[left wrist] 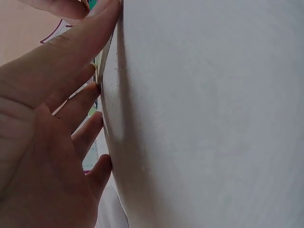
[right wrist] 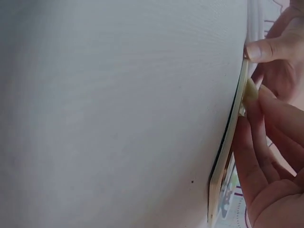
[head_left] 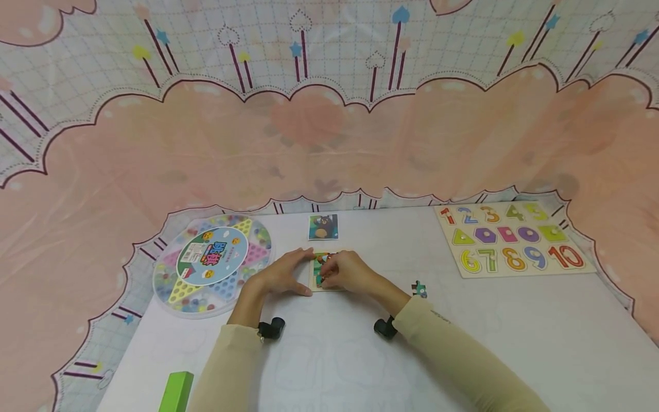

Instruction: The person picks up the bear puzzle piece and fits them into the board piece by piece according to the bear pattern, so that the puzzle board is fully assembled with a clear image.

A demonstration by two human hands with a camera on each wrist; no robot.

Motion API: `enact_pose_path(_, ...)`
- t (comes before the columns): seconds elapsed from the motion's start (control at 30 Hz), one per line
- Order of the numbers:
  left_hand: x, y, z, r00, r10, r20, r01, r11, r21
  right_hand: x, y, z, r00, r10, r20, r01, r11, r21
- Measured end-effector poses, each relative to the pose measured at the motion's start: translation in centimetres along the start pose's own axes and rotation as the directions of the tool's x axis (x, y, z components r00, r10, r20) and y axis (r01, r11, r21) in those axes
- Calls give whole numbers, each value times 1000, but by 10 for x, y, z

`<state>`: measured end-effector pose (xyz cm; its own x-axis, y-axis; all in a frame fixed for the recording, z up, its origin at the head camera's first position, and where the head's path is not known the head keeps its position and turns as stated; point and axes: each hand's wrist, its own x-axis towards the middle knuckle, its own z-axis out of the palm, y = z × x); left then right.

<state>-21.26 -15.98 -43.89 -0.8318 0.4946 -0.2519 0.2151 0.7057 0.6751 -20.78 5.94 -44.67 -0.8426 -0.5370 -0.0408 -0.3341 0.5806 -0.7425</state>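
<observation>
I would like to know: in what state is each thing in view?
Small beige wooden puzzle tray: touched by the left grip
Small yellowish puzzle piece: pinched in the right grip
Teal jigsaw piece: loose, apart from the tray
Square bear picture card: face up
Round plastic game board: lying flat
Beige wooden number board: lying numbers up
Long green block: partly outside the picture

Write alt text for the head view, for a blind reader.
A person's left hand touches the left side of a small puzzle board on a white table; the right hand pinches a puzzle piece at it. A bear card lies beyond, a loose piece to the right, a round board game left, a number-and-shape board far right.
</observation>
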Motion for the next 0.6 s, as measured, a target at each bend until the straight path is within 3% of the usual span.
enact_pose_path(0.37,1,-1,1,1000,-9,-14,9,1000,7,7,-1,4,1000,2,-10,-3,999,-41)
enact_pose_path(0.6,3,-1,2,1000,-1,-21,1,1000,20,8,-4,7,998,57,-30,-58,996,-60)
